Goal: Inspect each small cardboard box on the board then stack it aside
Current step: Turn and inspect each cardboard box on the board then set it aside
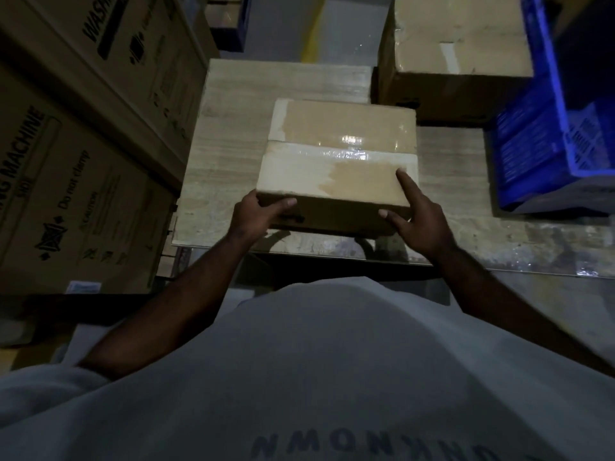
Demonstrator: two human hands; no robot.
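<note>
The box [336, 151] lies on the board [233, 128]; in the dim light its near edge may be raised. The left grip [258, 212] clasps its near-left corner and the right grip [419, 217] pinches the near-right corner. Risk: these corner-only holds may let it slip or tilt.

The lower carton [66, 194] reads "NG MACHINE" and "Do not clamp". The upper carton [126, 44] shows "WASHI", the shirt [332, 377] "NKNOWN".

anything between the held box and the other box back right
Nothing visible. The left hand and right hand grip the small box, and only bare board lies between it and the back-right box. The blue crate sits farther right, off that line.
</note>
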